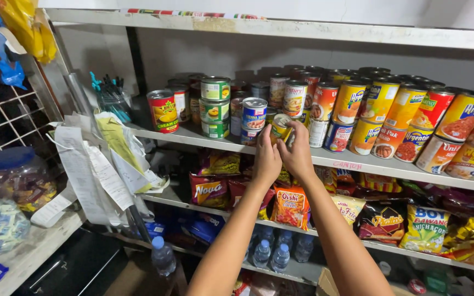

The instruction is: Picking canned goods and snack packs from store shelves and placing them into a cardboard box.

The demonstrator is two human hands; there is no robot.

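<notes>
Location: small grocery shop. Indicators: white shelving [357, 161] stocked with stacked tinned food [390, 118], a lower row of snack packets [292, 205], bottled water [272, 255] beneath, and a counter jar of sweets [20, 178].

A small yellow can [280, 127] is gripped between the left hand [266, 160] and the right hand [298, 154] at the front edge of a white shelf [193, 138]. Stacked cans [215, 107] are seen just to its left, and rows of orange cans [407, 118] to its right. Snack bags [291, 205] are laid out on the shelf below, with water bottles [272, 252] beneath them.
</notes>
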